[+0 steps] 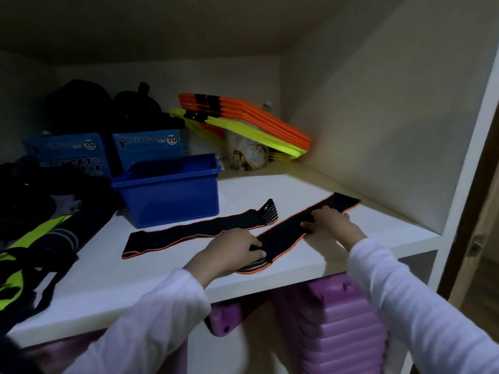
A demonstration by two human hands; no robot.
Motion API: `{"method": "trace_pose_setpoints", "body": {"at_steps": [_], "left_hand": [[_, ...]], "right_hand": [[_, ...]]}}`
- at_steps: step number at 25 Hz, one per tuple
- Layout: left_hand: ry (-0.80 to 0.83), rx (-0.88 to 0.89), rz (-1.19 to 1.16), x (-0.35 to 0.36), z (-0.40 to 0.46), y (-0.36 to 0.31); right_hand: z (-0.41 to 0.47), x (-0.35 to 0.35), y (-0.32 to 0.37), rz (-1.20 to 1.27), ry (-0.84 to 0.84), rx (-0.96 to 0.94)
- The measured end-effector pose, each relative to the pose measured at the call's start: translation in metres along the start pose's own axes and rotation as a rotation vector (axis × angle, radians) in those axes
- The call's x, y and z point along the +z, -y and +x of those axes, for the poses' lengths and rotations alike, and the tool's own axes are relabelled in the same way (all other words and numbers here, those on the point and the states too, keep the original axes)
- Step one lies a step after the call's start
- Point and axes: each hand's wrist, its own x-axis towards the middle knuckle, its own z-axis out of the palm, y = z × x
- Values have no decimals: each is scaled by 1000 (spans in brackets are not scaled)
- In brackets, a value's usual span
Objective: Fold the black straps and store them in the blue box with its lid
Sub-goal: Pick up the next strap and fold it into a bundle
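Note:
Two black straps with orange edging lie flat on the white shelf (270,184). The nearer strap (283,233) runs diagonally from the front edge toward the back right. My left hand (232,247) pinches its near end by the striped band, and my right hand (329,220) presses on its middle. The second strap (189,233) lies untouched to the left, its striped end pointing toward the back. Behind it stands the open blue box (172,195), without a lid on it; no lid is visible.
Two blue printed cartons (151,147) stand behind the box with dark bags on top. Orange and yellow flat frames (243,117) lean in the back corner over a wrapped cup. Dark and neon clothing (35,238) fills the left. Purple plastic items sit under the shelf.

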Motion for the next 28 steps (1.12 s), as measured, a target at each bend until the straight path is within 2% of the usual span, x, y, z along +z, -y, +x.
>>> {"method": "trace_pose_setpoints", "body": {"at_steps": [3,5,8,12,16,18,20,22,23,25,27,28], "left_hand": [[78,32,-252,0,5,-16],[140,68,-311,4,9,-26],[192,115,-240,10,14,-44],[231,161,-111,19,29,-69],[200,216,0,34,47,-105],[167,251,17,38,48,-128],[184,359,11,38,53,-142],[223,493,-157,31,58,-146],[216,508,-306,26,63,-145],[91,392,-539,18,81,-138],[-104,291,-491,17,106,-130],[-134,271,-420,19,117,-126]], "right_hand": [[29,0,-15,129,110,-18],[36,1,-23,106,50,-27],[30,-5,-26,32,-74,-16],[12,-16,-34,22,-86,-58],[-14,-31,-45,27,-59,-125],[-24,-34,-54,17,-16,-117],[-33,-35,-67,14,9,-99],[-44,-35,-82,21,7,-86],[-49,-33,-89,40,3,-77],[-55,-29,-98,88,-13,-73],[-59,-24,-103,121,-39,-66],[-60,-23,-104,136,-53,-65]]}}
